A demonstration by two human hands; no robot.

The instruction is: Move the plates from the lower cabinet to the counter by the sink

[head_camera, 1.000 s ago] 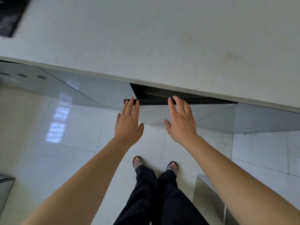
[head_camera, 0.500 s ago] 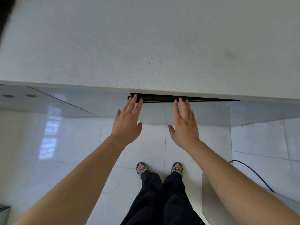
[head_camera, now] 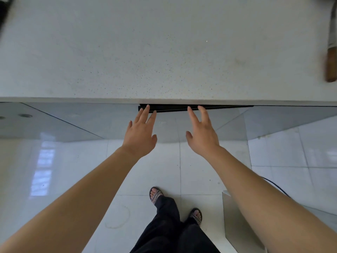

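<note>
Far left, upper corner: a dark, blurred object, too cut off to name.

Bench (head_camera: pixel 164 52): pale speckled stone filling the upper half. No plates stand on the part shown.

Cabinet fronts (head_camera: pixel 73 121): glossy grey panels under the bench's lip, running leftward.

Left hand (head_camera: pixel 139 136): fingers straight and slightly spread, holding nothing. Fingertips reach the black rail (head_camera: pixel 173 107); actual contact cannot be told.

Black rail: the top edge of the lower cabinet front (head_camera: pixel 169 125), showing as a thin dark line just under the bench's edge. The front lies almost flush, so nothing inside shows.

Right hand (head_camera: pixel 202 137): likewise flat, fingers extended, nothing gripped, tips at the same rail. The pair sit well apart along the rail, probably to work the wide front evenly.

Plates: not in view, presumably behind this front.

Floor (head_camera: pixel 73 179): glossy white tiles, with the person's sandalled feet (head_camera: pixel 156 194) below.

Grey panel (head_camera: pixel 237 221): stands at lower right, purpose unclear.

Black cable (head_camera: pixel 273 183): trails beside it.

Knife (head_camera: pixel 331 66): wooden-handled, on the bench's far right edge.
</note>
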